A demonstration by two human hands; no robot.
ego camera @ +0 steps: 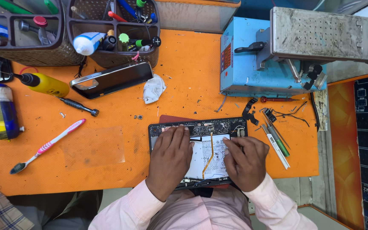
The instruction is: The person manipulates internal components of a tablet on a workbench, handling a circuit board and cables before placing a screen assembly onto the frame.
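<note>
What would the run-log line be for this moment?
left hand: flat on opened tablet | right hand: fingertips on white battery | surface: orange mat | nearby: pink toothbrush

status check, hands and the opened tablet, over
Left hand and right hand flat on opened tablet. Holding nothing. Tweezers lie right, clear.

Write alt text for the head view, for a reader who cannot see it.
Both hands, left hand and right hand, press flat on an opened black tablet with a white battery on an orange work mat. A pink toothbrush, a black phone shell and a blue metal machine lie around it.
</note>
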